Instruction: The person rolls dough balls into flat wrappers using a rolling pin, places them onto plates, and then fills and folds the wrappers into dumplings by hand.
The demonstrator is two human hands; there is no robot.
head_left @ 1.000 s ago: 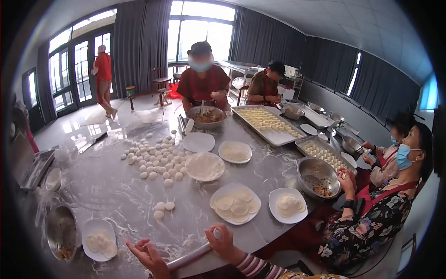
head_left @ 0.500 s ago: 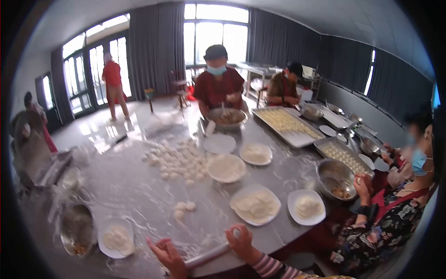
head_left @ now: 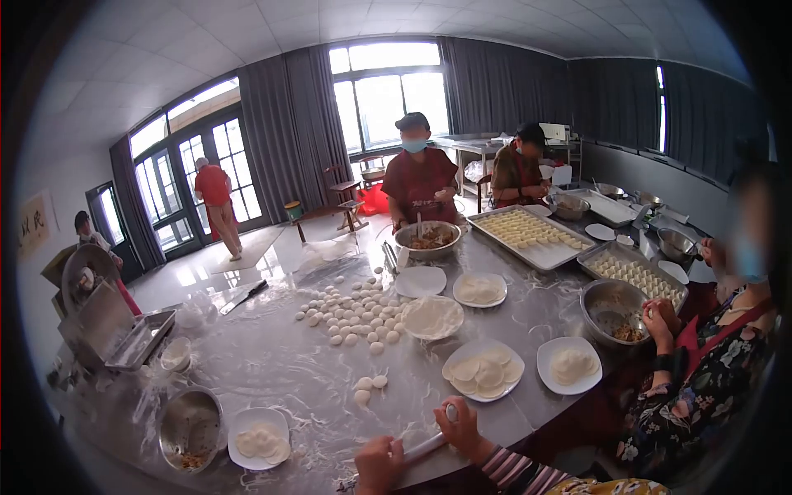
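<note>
A pale rolling pin (head_left: 424, 448) lies low over the near table edge, between my two hands. My left hand (head_left: 379, 464) is curled at its left end, fingers closed and slightly blurred. At the other end my right hand (head_left: 460, 431), below a striped sleeve, is closed, and a pale rounded tip shows above its fingers. Just beyond are a few small dough pieces (head_left: 363, 398). A plate of round dough wrappers (head_left: 484, 371) stands past my right hand. To the left of my hands is another plate of wrappers (head_left: 262, 441), next to a steel bowl with some filling (head_left: 190, 429).
Many dough pieces (head_left: 351, 317) cover the floured table's middle. A knife (head_left: 244, 297) lies at left. Trays of dumplings (head_left: 528, 231) stand at far right. A co-worker's hands (head_left: 658, 320) work by a steel bowl (head_left: 610, 307); other people stand across the table.
My left hand has gone from outstretched fingers to closed at the rolling pin. My right hand stays closed. The view has tilted up and shifted left, so everything sits lower and further right.
</note>
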